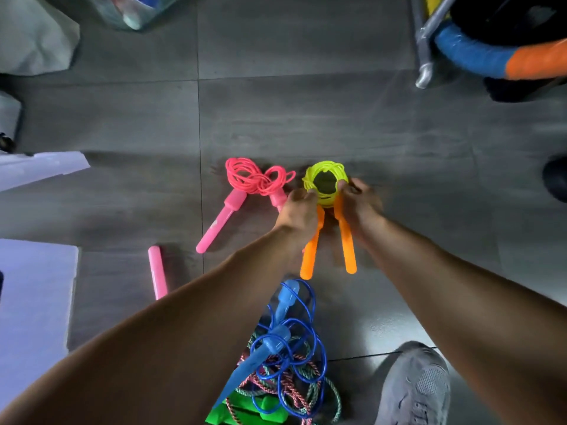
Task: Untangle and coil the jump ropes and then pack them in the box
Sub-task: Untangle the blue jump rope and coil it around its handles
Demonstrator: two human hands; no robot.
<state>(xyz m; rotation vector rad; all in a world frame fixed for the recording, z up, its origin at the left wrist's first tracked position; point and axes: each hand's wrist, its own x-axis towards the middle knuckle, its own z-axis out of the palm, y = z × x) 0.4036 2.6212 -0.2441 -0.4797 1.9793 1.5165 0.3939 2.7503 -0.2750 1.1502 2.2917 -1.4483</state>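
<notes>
A yellow rope coil (325, 173) with two orange handles (349, 250) is held low over the grey floor. My left hand (299, 213) grips its left side and my right hand (362, 204) grips its right side. To the left lies a pink rope (251, 176), loosely bundled, with pink handles (219, 223). Another pink handle (158, 271) lies apart, lower left. Near my feet sits a tangled pile: a blue rope (294, 342) with blue handles, a braided multicolour rope (325, 391) and green handles (245, 409).
A white box (33, 302) stands at the left edge, with a white flap (40, 167) above it. My grey shoe (414, 388) is at lower right. A blue and orange padded ring (491, 56) with metal legs fills the upper right.
</notes>
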